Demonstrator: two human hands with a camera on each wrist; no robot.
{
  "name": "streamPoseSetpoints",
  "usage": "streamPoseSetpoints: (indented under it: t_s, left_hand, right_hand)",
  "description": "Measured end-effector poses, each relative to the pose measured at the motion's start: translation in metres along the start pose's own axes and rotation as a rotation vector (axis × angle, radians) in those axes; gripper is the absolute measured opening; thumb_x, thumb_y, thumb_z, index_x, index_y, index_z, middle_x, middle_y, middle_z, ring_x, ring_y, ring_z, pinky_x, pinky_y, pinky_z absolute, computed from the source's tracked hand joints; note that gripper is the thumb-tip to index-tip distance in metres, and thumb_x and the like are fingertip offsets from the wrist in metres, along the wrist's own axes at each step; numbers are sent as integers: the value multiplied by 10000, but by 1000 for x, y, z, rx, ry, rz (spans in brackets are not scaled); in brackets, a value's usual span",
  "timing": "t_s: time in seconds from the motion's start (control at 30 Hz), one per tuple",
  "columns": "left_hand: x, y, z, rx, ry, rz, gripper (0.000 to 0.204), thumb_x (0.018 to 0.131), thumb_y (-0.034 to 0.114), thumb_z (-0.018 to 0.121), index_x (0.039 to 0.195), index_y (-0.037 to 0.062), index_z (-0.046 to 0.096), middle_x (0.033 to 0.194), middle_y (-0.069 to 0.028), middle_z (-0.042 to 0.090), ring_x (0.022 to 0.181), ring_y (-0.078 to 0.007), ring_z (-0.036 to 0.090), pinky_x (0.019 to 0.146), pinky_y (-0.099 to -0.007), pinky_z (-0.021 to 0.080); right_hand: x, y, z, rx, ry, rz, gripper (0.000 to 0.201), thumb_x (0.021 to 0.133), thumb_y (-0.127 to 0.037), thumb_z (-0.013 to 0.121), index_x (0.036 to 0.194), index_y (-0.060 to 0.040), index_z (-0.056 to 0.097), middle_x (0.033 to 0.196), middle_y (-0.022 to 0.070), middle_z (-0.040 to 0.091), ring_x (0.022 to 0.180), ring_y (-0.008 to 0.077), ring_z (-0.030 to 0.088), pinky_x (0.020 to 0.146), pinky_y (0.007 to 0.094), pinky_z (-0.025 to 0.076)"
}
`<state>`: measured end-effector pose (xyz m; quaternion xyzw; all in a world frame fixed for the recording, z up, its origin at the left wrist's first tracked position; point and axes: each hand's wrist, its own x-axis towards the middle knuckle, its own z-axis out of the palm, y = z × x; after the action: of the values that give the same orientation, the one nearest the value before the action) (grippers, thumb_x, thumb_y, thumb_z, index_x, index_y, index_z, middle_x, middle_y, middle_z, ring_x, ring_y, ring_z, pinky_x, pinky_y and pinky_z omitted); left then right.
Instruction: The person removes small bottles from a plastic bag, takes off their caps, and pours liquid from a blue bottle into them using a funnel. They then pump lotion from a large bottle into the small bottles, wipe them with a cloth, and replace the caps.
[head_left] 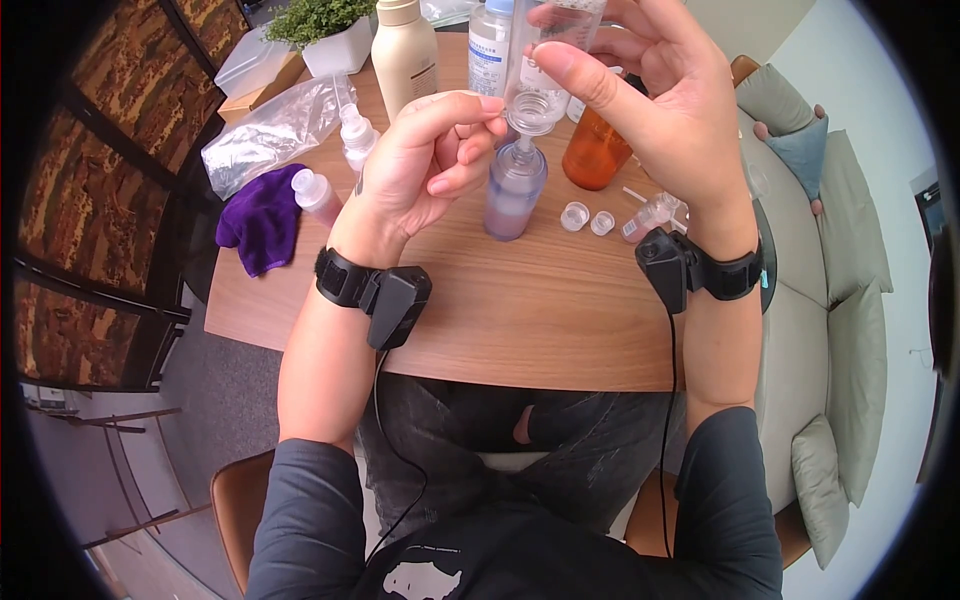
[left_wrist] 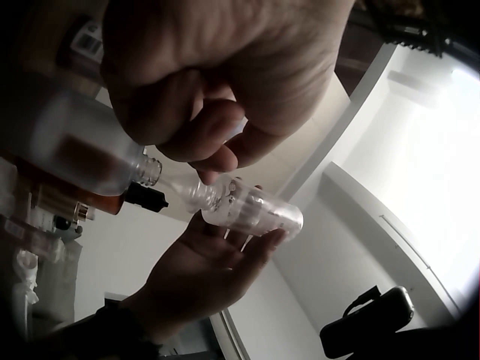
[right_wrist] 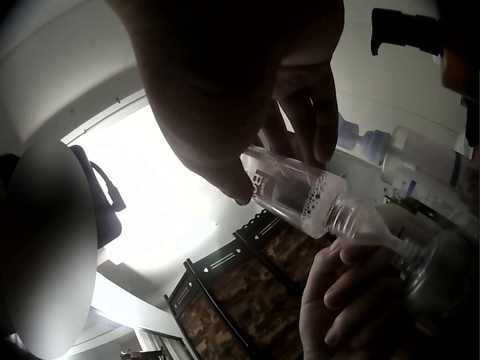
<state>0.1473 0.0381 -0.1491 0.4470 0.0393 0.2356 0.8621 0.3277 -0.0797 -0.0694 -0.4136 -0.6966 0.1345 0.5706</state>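
Note:
My right hand holds a clear bottle tipped mouth-down, its threaded neck over a small clear funnel. Bubbles cling inside the clear bottle near its shoulder in the right wrist view. The funnel's stem points into the open neck of a bluish see-through bottle, which stands upright on the table with pinkish liquid low inside. With thumb and index finger, my left hand pinches the funnel near its rim, right beside the clear bottle's mouth. The other left fingers are curled.
An amber bottle, small caps and a little bottle lie to the right on the wooden table. Leftward are pump bottles, a purple cloth and a plastic bag. A cream bottle stands behind.

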Motion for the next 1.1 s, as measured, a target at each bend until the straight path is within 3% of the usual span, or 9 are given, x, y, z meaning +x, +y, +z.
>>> streamPoseSetpoints:
  t_s: [0.57, 0.77, 1.1]
  left_hand:
    - [1, -2, 0, -19, -40, 8, 242, 1011, 193, 650, 911, -22, 696, 628, 13, 539, 414, -49, 359, 402, -221, 233]
    - [0, -3, 3, 94, 29, 37, 253, 1001, 216, 657, 906, -18, 684, 614, 15, 526, 418, -53, 349, 418, -227, 222]
    - [0, -3, 1, 37, 32, 18, 239, 978, 209, 660, 891, -13, 668, 618, 11, 514, 421, -57, 343, 417, -230, 221]
  right_hand:
    - [0, -1, 0, -10, -5, 1, 599, 932, -95, 803, 1448, 33, 526, 1233, 157, 707, 1045, 189, 712, 880, 290, 568]
    - [-1, 0, 1, 21, 2, -13, 589, 930, -96, 803, 1433, 40, 528, 1223, 158, 708, 1046, 191, 711, 890, 290, 567]
    - [-2, -14, 2, 98, 32, 8, 541, 936, -138, 787, 1384, 16, 527, 1230, 133, 682, 1104, 175, 670, 914, 281, 536]
